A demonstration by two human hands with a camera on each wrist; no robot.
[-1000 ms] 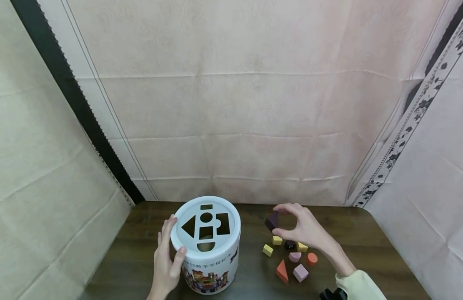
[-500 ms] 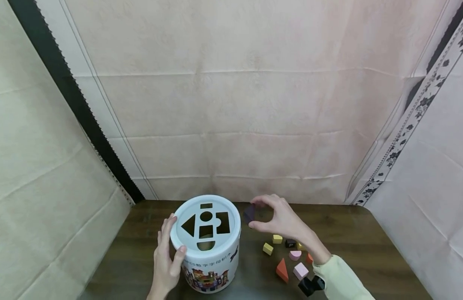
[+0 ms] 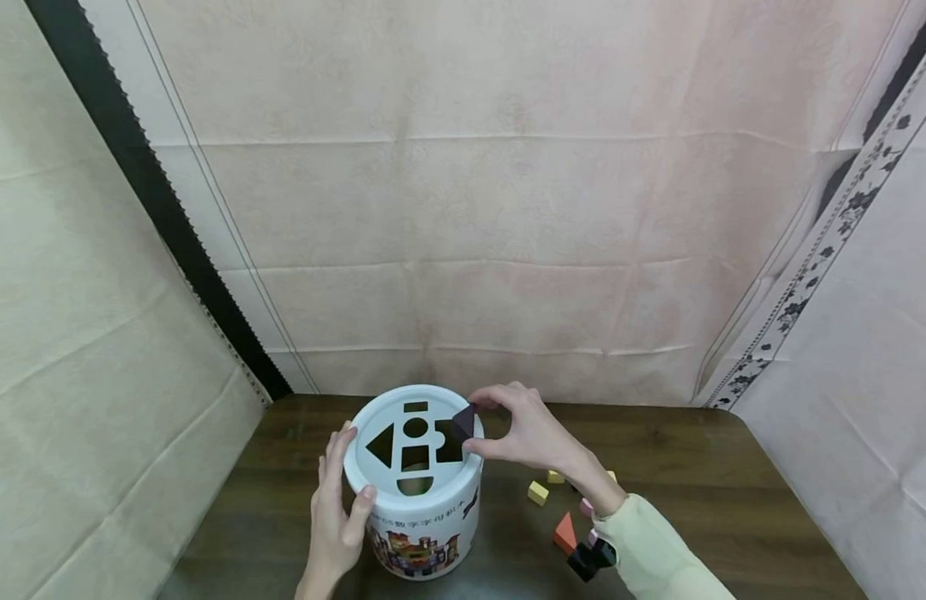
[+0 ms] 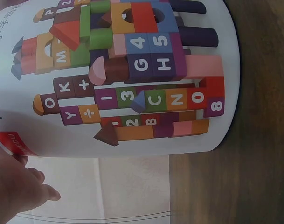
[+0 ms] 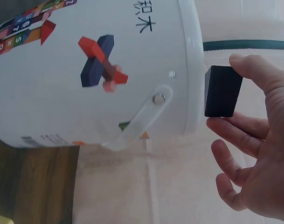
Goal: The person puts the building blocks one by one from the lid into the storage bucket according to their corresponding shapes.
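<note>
A white bucket point(image 3: 466, 533) printed with toy-block pictures stands upright on the table, its pale blue lid point(image 3: 387, 410) cut with shaped holes. My left hand point(image 3: 338, 508) rests against the bucket's left side, fingers along the lid's edge and thumb toward the front. Between thumb and fingertips, my right hand point(image 3: 533, 437) pinches a dark purple triangular block point(image 3: 465, 422). In the head view this block overlaps the lid's right edge and the notched rectangular hole. The right wrist view has the block point(image 5: 223, 91) close over the lid's rim, the other fingers loosely curled.
Right of the bucket, several small blocks lie on the dark wooden table point(image 3: 688, 475), among them a yellow block point(image 3: 538, 493) and an orange triangular block point(image 3: 565, 533). The right forearm partly covers them. Pale cloth point(image 3: 470, 275) hangs behind and on both sides.
My right hand has carried the purple block leftward from over the loose blocks to the lid's right edge. The left hand and the bucket have stayed in place.
</note>
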